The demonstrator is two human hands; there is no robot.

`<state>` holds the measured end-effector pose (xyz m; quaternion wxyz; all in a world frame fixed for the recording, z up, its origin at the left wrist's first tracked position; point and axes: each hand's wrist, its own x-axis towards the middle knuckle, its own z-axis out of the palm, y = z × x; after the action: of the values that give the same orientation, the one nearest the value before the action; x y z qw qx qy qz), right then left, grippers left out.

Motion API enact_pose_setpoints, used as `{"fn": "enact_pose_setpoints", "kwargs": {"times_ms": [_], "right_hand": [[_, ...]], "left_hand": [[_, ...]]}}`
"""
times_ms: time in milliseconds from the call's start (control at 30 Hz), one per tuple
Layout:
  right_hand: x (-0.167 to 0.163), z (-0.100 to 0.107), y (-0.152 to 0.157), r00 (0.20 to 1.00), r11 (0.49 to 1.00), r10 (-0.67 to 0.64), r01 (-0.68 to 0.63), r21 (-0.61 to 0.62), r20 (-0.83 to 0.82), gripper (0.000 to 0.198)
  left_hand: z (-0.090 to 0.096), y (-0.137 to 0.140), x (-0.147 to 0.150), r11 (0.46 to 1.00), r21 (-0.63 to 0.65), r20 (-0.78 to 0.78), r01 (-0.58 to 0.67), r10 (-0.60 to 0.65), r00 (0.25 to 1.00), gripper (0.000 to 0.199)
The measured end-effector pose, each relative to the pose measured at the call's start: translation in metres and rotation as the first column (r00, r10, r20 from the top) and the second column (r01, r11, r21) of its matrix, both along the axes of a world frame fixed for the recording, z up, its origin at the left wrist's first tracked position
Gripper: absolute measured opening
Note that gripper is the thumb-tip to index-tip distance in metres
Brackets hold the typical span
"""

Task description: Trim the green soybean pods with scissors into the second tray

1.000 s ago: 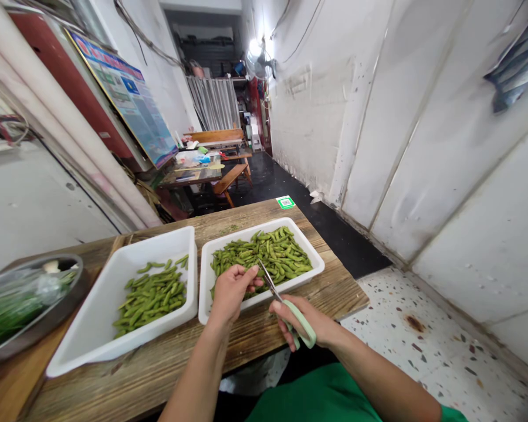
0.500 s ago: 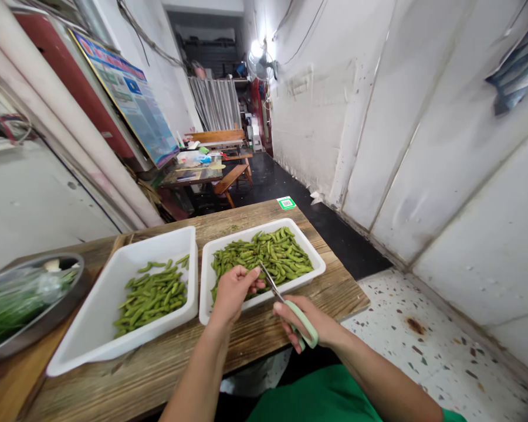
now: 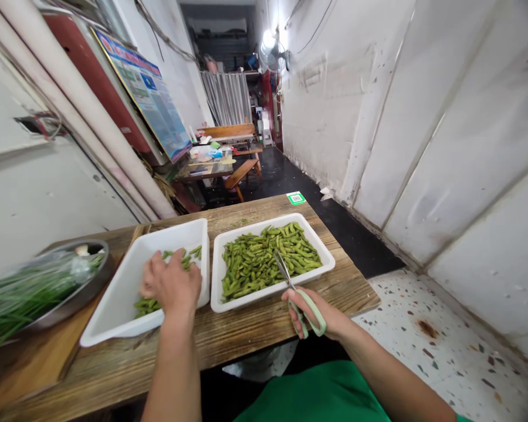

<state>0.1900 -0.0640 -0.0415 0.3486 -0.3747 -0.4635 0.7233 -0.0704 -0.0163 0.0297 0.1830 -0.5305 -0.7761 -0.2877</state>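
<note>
My left hand is over the left white tray, its fingers spread and reaching down among green soybean pods. It covers most of that pile, and its fingertips are partly hidden. In my right hand is a pair of scissors with pale green handles. Their blades point up and away from me, above the near side of the right white tray. That tray holds a broad heap of green soybean pods.
Both trays stand on a wooden table. At the left, a metal bowl holds bagged greens on a wooden board. A green QR card lies at the far edge. Beyond are another table and a wooden bench.
My left hand has moved left from beside the scissor tips to the left tray, and its fingers have spread. The scissors stay in my right hand. The view has shifted slightly.
</note>
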Motion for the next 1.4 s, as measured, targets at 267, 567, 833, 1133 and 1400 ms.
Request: {"fn": "enact_pose_setpoints", "kwargs": {"times_ms": [267, 567, 833, 1133, 1400], "right_hand": [[0.001, 0.001, -0.001, 0.996, 0.998, 0.054, -0.056, 0.025, 0.072, 0.045], [0.002, 0.005, -0.003, 0.993, 0.995, 0.066, -0.072, 0.064, 0.102, 0.045], [0.002, 0.013, 0.001, 0.988, 0.990, 0.070, -0.086, 0.112, 0.140, 0.047], [0.004, 0.021, 0.001, 0.987, 0.992, 0.041, -0.059, 0.115, 0.154, 0.047], [-0.001, 0.016, 0.001, 0.992, 0.998, 0.033, -0.039, 0.046, 0.126, 0.051]], "left_hand": [[-0.030, 0.007, 0.043, 0.838, -0.502, -0.231, 0.211, -0.365, 0.902, 0.015], [-0.026, 0.013, 0.049, 0.852, -0.424, 0.013, 0.307, -0.333, 0.943, 0.025], [-0.025, 0.009, 0.078, 0.756, 0.014, 0.707, 0.655, -0.470, 0.529, 0.031], [-0.028, 0.004, 0.090, 0.703, -0.004, 0.771, 0.712, -0.451, 0.449, 0.033], [-0.027, 0.002, 0.092, 0.649, -0.050, 0.786, 0.759, -0.444, 0.431, 0.035]]}}
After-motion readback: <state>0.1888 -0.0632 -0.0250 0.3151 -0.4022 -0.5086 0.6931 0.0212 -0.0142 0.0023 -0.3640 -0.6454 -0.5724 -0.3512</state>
